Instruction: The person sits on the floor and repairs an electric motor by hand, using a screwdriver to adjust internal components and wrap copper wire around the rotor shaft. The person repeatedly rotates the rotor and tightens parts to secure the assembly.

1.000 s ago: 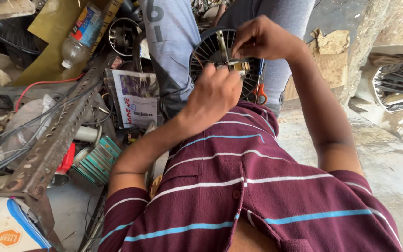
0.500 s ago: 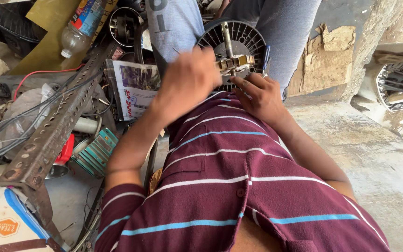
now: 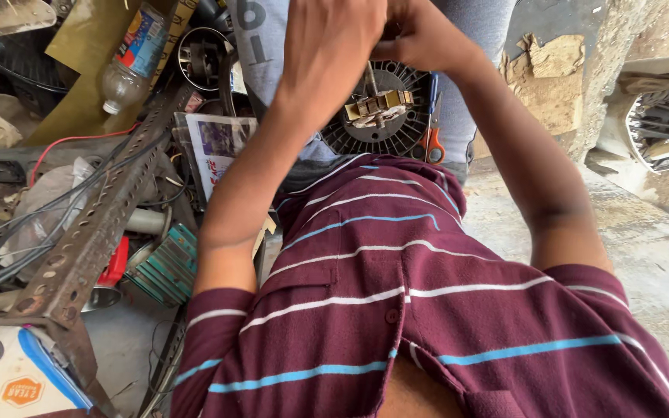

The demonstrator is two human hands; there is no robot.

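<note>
Overhead, both hands (image 3: 334,54) on black round motor (image 3: 385,116), labelled plastic bottle (image 3: 129,66) far left

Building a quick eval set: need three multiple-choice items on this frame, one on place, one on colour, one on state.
1. Where is the plastic bottle?
A. upper left, among the clutter
B. on the person's lap
C. lower right, on the floor

2. What colour are the scissors' handles?
A. green
B. orange-red
C. white

3. How are the left hand and right hand?
A. resting on the floor
B. far apart
C. close together over the round black fan part

Answers: 1 A, it lies by the perforated metal bar; 2 B, seen beside the fan part; 3 C, both meet above its brass centre.
</note>
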